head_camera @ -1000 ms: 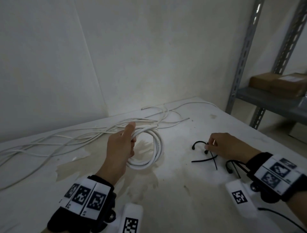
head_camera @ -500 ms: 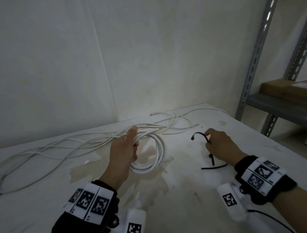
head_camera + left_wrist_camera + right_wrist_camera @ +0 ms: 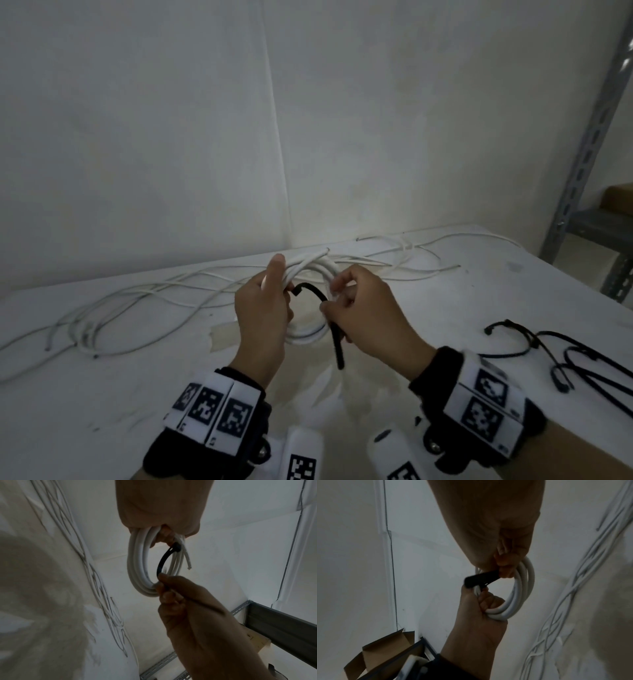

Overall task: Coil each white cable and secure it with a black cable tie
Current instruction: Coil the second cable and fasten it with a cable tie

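Left hand (image 3: 263,315) grips coiled white cable (image 3: 310,337), held above tabletop (image 3: 445,301) centre. Right hand (image 3: 368,318) pinches black cable tie (image 3: 334,329), arched through coil. Loose cables (image 3: 137,298) far left.

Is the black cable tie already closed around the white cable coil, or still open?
Open. The black plastic cable tie arcs across the coiled white cable; its head end sits by the left hand, its tail hangs loose from the right hand.
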Demonstrator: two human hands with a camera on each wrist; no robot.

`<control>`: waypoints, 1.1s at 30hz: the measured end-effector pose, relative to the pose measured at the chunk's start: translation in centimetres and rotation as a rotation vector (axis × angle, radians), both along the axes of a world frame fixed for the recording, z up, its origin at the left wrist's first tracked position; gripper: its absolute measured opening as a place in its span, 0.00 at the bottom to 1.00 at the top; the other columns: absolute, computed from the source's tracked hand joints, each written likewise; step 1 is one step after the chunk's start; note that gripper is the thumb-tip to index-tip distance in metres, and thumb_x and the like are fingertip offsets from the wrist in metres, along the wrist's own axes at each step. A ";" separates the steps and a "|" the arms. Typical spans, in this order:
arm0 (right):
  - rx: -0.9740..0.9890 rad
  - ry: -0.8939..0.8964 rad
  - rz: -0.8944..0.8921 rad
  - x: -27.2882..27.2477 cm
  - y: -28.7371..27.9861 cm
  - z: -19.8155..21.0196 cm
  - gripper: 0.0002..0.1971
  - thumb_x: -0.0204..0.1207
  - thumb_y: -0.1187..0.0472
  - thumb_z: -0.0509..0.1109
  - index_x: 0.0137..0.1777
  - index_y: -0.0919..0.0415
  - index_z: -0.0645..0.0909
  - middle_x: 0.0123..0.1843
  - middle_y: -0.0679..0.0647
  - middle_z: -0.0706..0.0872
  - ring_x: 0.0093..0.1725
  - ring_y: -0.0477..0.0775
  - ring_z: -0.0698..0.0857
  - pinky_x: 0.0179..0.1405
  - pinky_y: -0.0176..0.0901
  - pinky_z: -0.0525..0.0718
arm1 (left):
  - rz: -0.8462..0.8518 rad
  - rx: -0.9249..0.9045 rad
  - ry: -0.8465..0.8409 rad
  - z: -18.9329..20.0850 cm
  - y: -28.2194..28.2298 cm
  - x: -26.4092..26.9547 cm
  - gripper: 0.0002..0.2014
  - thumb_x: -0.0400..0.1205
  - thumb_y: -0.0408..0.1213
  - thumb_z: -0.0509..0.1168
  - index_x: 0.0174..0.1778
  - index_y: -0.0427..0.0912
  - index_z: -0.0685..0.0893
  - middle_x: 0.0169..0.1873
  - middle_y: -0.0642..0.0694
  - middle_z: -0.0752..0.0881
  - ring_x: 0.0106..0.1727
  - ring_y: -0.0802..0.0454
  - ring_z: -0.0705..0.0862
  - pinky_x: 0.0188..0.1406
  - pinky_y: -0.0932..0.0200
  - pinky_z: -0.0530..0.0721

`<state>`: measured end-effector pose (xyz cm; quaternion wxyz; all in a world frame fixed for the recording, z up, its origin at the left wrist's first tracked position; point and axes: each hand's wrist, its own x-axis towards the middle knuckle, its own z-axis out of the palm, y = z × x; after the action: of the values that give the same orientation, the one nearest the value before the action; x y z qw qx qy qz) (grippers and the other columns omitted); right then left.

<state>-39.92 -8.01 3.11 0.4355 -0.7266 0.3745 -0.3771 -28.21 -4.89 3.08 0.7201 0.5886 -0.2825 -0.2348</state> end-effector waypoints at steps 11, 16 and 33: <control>0.070 -0.178 -0.075 5.8 1.8 0.3 0.13 0.69 0.73 0.68 0.37 0.57 0.68 0.32 0.64 0.83 0.18 0.50 0.81 0.17 0.40 0.80 | 0.085 -0.119 0.038 -0.5 2.9 2.8 0.14 0.82 0.39 0.62 0.29 0.44 0.76 0.11 0.56 0.66 0.15 0.61 0.63 0.15 0.67 0.62; 0.039 -0.251 -0.067 7.0 2.5 0.6 0.16 0.69 0.66 0.73 0.31 0.53 0.68 0.31 0.70 0.84 0.29 0.71 0.84 0.31 0.64 0.85 | 0.019 -0.095 -0.029 -0.8 3.6 3.9 0.08 0.82 0.38 0.61 0.45 0.42 0.86 0.16 0.51 0.69 0.16 0.58 0.66 0.16 0.66 0.66; 0.150 -0.288 0.331 6.5 2.8 0.7 0.09 0.71 0.75 0.70 0.36 0.64 0.76 0.28 0.57 0.84 0.21 0.47 0.83 0.22 0.35 0.82 | -0.155 -0.063 -0.020 -0.6 4.8 6.7 0.14 0.85 0.38 0.56 0.42 0.50 0.87 0.15 0.50 0.65 0.16 0.58 0.62 0.16 0.66 0.64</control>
<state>-33.41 -5.16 3.84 0.5931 -0.6823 0.2111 -0.3716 -21.55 -0.11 2.47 0.7151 0.5444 -0.3415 -0.2749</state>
